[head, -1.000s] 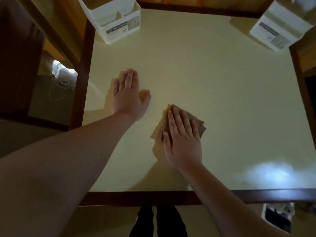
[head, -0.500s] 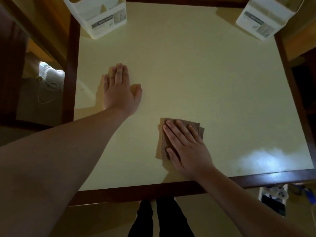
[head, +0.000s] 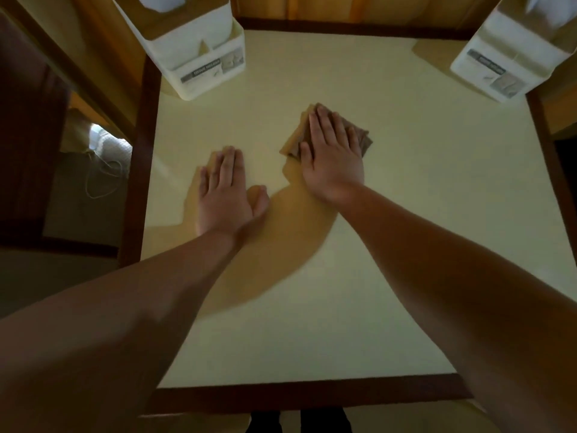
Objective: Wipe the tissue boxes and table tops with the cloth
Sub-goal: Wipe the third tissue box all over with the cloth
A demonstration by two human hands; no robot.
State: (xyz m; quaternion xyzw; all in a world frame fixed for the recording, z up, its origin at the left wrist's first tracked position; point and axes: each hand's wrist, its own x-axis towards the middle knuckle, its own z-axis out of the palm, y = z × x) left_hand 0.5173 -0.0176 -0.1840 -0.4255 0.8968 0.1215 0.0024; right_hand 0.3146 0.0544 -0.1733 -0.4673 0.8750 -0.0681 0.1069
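A cream table top [head: 406, 214] with a dark wooden rim fills the view. My right hand [head: 332, 157] lies flat with straight fingers on a folded brown cloth [head: 363, 137], pressing it onto the table a little beyond the middle. My left hand [head: 228, 195] rests flat, palm down, on the bare table to the left of the cloth. One white tissue box [head: 193, 51] stands at the far left corner. A second white tissue box [head: 505, 57] stands at the far right corner. Most of the cloth is hidden under my right hand.
Dark wooden furniture [head: 28, 135] stands left of the table, with a white cord [head: 103, 176] on the floor beside it. A wooden wall [head: 327, 7] runs behind the table. My dark-trousered legs [head: 299, 421] show below the near rim.
My right hand has slid the cloth from near the front edge away from me, to beyond the table's middle. My left hand has stayed flat on the table.
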